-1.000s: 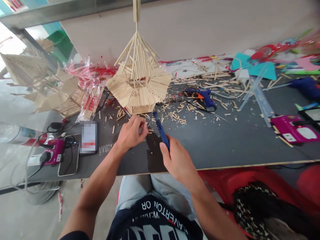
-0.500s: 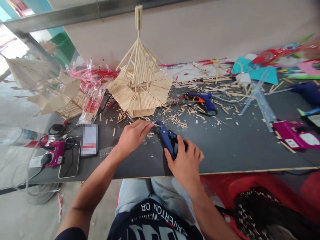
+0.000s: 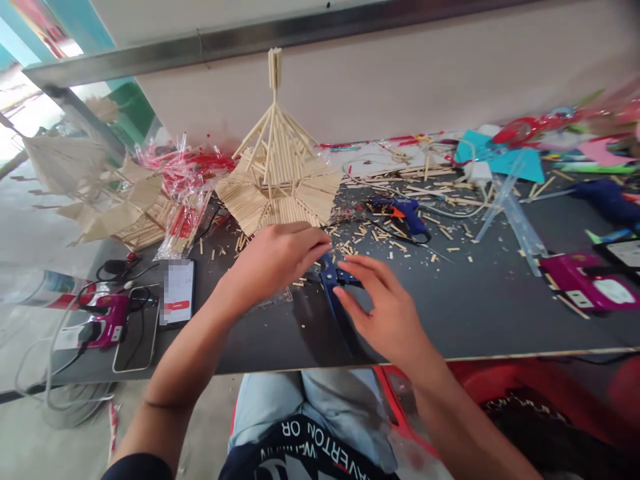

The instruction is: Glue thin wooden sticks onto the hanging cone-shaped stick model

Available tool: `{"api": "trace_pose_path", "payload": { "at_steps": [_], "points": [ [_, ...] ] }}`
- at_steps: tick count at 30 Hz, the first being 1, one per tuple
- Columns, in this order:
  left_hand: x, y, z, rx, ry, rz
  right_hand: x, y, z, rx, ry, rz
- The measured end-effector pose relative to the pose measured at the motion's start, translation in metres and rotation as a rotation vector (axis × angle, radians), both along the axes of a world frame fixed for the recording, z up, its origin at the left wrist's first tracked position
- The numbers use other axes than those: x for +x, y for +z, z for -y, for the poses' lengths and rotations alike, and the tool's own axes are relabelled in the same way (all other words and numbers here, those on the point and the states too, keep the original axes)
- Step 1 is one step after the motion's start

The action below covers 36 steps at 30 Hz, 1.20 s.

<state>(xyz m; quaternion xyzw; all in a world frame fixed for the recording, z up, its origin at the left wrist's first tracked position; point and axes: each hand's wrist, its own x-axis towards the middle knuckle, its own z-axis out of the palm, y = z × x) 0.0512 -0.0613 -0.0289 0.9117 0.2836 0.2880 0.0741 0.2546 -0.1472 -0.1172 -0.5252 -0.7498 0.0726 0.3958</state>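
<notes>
Near the middle of the table, a blue hand cutter (image 3: 330,287) lies with its head away from me and its handles toward me. My left hand (image 3: 280,260) is over the cutter's head, thumb and fingers pinched together; whatever is between the fingertips is hidden. At the cutter's right side is my right hand (image 3: 387,307), its thumb and fingers apart, the tips close to the pivot. Contact there is hard to make out. Just behind my left hand stands a pointed model (image 3: 277,193) built of thin wooden sticks, its lower front covered by that hand.
A blue glue gun (image 3: 407,217) lies among scattered stick offcuts (image 3: 385,233). Two phones, one lit phone (image 3: 177,293) among them, and a magenta power strip (image 3: 107,320) are at left. Another magenta power block (image 3: 590,280) sits right, near clear glue sticks (image 3: 520,223).
My right hand has loosened from the cutter's handles and moved up toward its pivot, fingers spreading. My left hand has shifted right, over the cutter's head. The view has tilted slightly.
</notes>
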Motion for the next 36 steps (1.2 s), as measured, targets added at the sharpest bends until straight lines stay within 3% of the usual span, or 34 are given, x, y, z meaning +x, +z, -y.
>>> {"api": "trace_pose_path", "payload": {
  "at_steps": [2, 5, 10, 17, 20, 24, 29, 32, 34, 36],
  "points": [
    [0.003, 0.012, -0.005, -0.087, -0.053, 0.006, 0.003, 0.027, -0.015, 0.141, 0.066, -0.048],
    [0.001, 0.024, -0.012, -0.41, -0.155, 0.101, 0.004, 0.062, -0.035, 0.293, 0.145, -0.058],
    [-0.011, 0.025, -0.026, -0.843, -0.245, 0.365, -0.001, 0.093, -0.06, 0.275, 0.296, -0.034],
    [-0.014, 0.018, -0.038, -0.901, -0.187, 0.519, -0.009, 0.118, -0.095, 0.174, 0.394, -0.048],
    [-0.009, 0.014, -0.041, -0.948, -0.131, 0.598, -0.01, 0.121, -0.105, 0.144, 0.394, -0.063],
    [0.003, 0.005, -0.045, -0.966, -0.045, 0.731, -0.011, 0.111, -0.114, 0.18, 0.337, -0.136],
    [0.011, -0.001, -0.049, -0.888, 0.013, 0.743, -0.013, 0.099, -0.118, 0.167, 0.34, -0.33],
    [0.007, 0.004, -0.047, -0.871, -0.009, 0.71, -0.004, 0.101, -0.12, 0.081, 0.33, -0.297],
    [0.0, 0.011, -0.045, -0.839, -0.017, 0.668, 0.015, 0.1, -0.128, 0.01, 0.223, -0.175],
    [-0.008, 0.018, -0.043, -0.757, 0.012, 0.648, 0.049, 0.087, -0.144, -0.042, -0.027, -0.09]
  ]
}}
